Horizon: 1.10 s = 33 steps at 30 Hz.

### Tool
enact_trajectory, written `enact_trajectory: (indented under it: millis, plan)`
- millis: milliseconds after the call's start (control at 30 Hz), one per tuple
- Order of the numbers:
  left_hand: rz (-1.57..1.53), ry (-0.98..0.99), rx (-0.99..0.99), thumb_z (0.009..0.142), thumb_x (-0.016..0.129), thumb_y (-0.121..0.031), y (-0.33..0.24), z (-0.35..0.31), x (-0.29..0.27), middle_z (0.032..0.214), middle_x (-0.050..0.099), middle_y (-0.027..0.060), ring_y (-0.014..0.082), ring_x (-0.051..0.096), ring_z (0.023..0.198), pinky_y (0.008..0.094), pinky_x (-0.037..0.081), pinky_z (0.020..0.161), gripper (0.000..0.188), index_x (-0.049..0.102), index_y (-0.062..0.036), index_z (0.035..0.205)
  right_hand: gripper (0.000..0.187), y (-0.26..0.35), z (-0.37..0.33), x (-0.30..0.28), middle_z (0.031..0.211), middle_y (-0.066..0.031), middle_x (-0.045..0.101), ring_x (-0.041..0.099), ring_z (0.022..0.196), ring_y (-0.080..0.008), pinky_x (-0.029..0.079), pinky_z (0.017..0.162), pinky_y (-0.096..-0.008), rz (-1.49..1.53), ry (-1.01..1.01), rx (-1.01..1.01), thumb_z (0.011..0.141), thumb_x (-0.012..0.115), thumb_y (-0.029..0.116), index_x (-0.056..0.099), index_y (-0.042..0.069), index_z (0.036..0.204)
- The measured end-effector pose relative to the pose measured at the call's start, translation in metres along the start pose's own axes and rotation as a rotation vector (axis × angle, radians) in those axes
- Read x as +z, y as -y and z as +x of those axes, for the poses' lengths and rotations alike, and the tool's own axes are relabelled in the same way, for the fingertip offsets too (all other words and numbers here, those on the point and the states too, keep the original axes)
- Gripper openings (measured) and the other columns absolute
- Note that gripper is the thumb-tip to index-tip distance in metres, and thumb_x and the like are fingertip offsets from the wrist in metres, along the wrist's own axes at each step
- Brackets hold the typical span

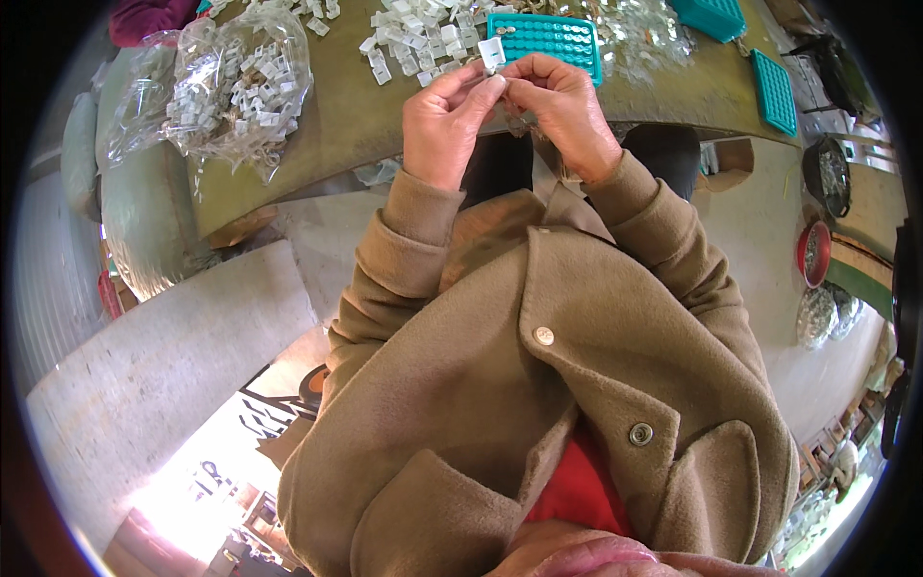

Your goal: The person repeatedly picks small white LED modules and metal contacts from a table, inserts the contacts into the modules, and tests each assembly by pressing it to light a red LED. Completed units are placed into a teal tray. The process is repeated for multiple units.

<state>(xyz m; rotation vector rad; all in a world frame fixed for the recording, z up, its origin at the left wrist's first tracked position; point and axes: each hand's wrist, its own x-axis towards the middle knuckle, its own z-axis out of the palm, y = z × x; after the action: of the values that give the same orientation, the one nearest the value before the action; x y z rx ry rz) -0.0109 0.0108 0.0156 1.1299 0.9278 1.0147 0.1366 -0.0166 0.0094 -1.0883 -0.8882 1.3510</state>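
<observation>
Near the table's front edge my left hand [444, 127] and my right hand [569, 113] meet, thumbs and fingertips almost touching. A small white plastic piece [492, 52] with a dark slot stands up from the left hand's pinch. The right hand is pinched close beside it; whatever lies between its fingertips is too small to make out. Just below the fingers, something small and shiny [519, 123] shows, partly hidden by the right hand. Behind the hands lies a teal tray [586, 60] with rows of round hollows, a few small metal bits at its left end.
Many similar white pieces [423, 37] are heaped behind my left hand. Clear small parts [639, 38] spread right of the tray. A clear bag [240, 91] of white pieces lies at the left. More teal trays [773, 91] sit at the right edge. Someone's purple sleeve [144, 21] shows far left.
</observation>
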Motion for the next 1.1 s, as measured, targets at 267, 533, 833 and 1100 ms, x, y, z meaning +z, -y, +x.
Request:
enact_trajectory:
  millis: [267,533,833,1100]
  plan:
    - [-0.022,-0.157,-0.116,0.09,0.067,-0.017,-0.009,-0.004,-0.003,0.089,0.071,0.0056,0.0093,0.066,0.072,0.02,0.046,0.055,0.021,0.068,0.0016,0.1,0.018,0.007,-0.002,-0.004,0.084,0.0011,0.062,0.052,0.075,-0.004,0.041,0.067,-0.02,0.013,0.065,-0.115,0.086,0.061,0.004,0.061,0.003,0.104]
    - [-0.668,-0.023,-0.404,0.095,0.058,-0.012,-0.012,0.002,-0.015,0.107,0.068,0.01,0.0015,0.051,0.056,0.015,0.036,0.046,0.021,0.06,-0.0006,0.112,0.014,-0.004,-0.001,0.001,0.082,-0.0024,0.06,0.055,0.072,-0.0112,0.046,0.07,-0.0254,0.352,0.028,0.011,0.084,0.057,-0.001,0.054,0.005,0.096]
    - [-0.944,-0.031,-0.623,0.096,0.057,-0.01,-0.005,0.011,-0.022,0.12,0.064,0.0134,0.0062,0.068,0.081,0.0131,0.055,0.057,0.025,0.055,0.0008,0.119,0.008,-0.004,0.001,-0.007,0.083,0.0001,0.06,0.058,0.077,-0.0074,0.048,0.078,-0.0258,-0.001,0.01,-0.074,0.091,0.061,0.007,0.058,0.004,0.098]
    - [-0.419,-0.014,-0.434,0.096,0.059,-0.014,0.002,0.012,-0.019,0.109,0.068,0.0134,0.0162,0.069,0.091,0.0233,0.059,0.072,0.022,0.06,0.0013,0.111,0.018,0.003,0.017,-0.037,0.078,-0.0117,0.068,0.064,0.068,-0.02,0.05,0.064,-0.0323,-0.698,-0.165,-0.307,0.09,0.063,0.018,0.069,0.002,0.094]
